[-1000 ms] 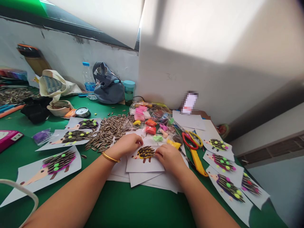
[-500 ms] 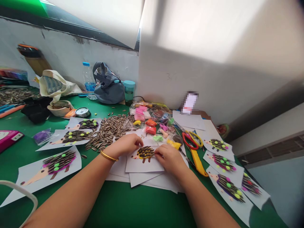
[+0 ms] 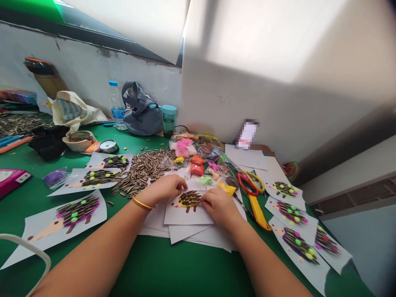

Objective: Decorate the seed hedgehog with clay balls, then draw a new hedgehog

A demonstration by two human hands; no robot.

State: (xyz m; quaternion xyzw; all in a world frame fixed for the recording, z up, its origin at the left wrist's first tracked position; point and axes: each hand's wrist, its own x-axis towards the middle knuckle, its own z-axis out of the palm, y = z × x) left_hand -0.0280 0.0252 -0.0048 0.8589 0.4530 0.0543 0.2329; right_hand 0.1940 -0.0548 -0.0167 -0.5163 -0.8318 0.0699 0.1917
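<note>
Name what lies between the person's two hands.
In the head view, a paper hedgehog with a dark, striped seed back lies between the left hand and right hand, on a white card.

Left hand [image 3: 163,189] lies palm-down, right hand [image 3: 220,208] apparently pinching with its fingertips [image 3: 203,199].

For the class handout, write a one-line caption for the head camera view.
Left hand and right hand steady a paper hedgehog with sunflower-seed spines beside a seed heap.

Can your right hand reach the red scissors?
Probably yes. The right hand sits close to the red scissors, and only a low yellow clay lump lies between, so nothing tall blocks the way.
</note>
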